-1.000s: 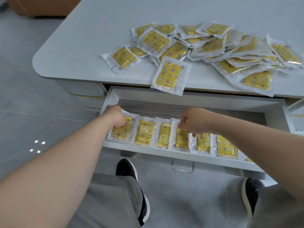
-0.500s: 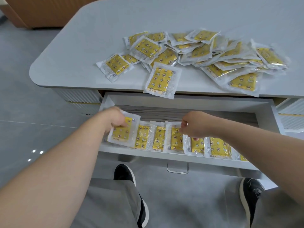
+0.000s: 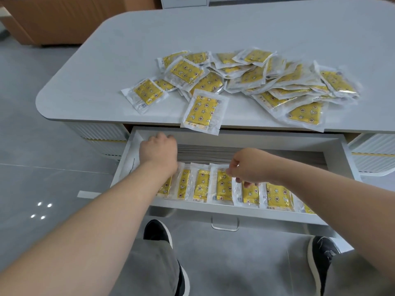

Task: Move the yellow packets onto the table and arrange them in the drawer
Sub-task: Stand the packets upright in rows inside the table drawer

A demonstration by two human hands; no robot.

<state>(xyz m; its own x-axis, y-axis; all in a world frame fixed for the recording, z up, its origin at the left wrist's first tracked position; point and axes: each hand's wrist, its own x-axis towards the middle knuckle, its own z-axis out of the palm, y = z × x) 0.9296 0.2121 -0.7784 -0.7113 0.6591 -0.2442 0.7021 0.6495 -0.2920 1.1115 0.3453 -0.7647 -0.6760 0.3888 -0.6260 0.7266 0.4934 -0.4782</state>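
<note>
Packets, yellow with star prints inside clear plastic (image 3: 222, 184), stand in an overlapping row along the front of the open white drawer (image 3: 235, 212); more lie heaped on the pale grey worktop (image 3: 96, 82) above. The hands are apart: right hand (image 3: 248, 167) pinches one packet's top edge, left hand (image 3: 158, 150) curls at the drawer's back-left, its grip hidden

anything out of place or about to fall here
One yellow packet sticks out past the table's front edge, hanging over the open drawer; it could slip off. The heap behind it is jumbled.
</note>
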